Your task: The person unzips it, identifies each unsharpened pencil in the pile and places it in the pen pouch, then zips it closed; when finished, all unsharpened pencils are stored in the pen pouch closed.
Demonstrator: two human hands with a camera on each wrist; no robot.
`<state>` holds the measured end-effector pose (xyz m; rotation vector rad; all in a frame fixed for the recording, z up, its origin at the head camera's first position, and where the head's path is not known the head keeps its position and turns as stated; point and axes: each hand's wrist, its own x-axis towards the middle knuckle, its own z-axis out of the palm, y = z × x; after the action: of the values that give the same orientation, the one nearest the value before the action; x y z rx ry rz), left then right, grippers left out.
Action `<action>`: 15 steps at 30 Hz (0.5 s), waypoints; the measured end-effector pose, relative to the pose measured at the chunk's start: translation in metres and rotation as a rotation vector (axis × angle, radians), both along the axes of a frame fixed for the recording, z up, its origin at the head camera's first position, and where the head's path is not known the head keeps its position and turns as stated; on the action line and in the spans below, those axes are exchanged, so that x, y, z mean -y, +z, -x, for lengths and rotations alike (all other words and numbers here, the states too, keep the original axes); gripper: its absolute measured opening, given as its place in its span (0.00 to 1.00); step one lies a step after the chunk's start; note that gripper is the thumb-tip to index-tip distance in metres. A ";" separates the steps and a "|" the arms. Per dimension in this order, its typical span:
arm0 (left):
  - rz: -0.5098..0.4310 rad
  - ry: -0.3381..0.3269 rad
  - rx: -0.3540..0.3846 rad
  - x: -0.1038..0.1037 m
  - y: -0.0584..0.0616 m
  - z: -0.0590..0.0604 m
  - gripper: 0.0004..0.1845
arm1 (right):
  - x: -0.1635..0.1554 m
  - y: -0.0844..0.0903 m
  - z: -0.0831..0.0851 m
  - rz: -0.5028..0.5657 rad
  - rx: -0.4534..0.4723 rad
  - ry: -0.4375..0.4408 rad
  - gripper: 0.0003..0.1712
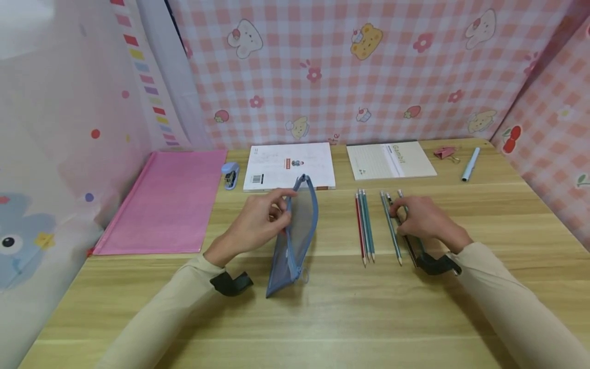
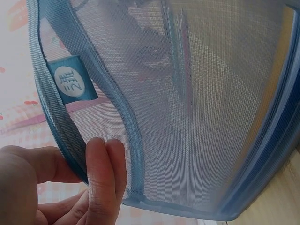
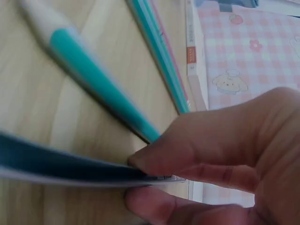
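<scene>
Pencils lie in a loose row on the desk right of centre, long axes running from the near edge toward the far edge, tips nearest the person. The right hand (image 1: 421, 220) pinches a dark pencil (image 1: 405, 238) at the right end of that row, lifting it off the wood. The left hand (image 1: 258, 220) pinches the rim of a blue mesh pouch (image 1: 295, 241), holding it upright and open mid-desk. Judging by this, nothing is in the pouch yet; three pencils (image 1: 364, 225) and a teal pencil (image 1: 391, 228) remain.
</scene>
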<state>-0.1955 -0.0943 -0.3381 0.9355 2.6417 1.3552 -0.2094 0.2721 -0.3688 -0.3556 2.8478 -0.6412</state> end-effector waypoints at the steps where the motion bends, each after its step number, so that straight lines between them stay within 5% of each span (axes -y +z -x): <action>1: 0.002 0.002 0.000 0.000 0.000 0.000 0.22 | 0.001 0.001 0.000 0.005 0.010 -0.009 0.22; 15: -0.002 0.010 -0.001 -0.001 0.001 0.000 0.22 | 0.031 0.029 -0.007 0.344 0.059 -0.065 0.25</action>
<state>-0.1953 -0.0931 -0.3374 0.9245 2.6500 1.3605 -0.2026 0.2413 -0.3402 -0.2904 2.6976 -1.1384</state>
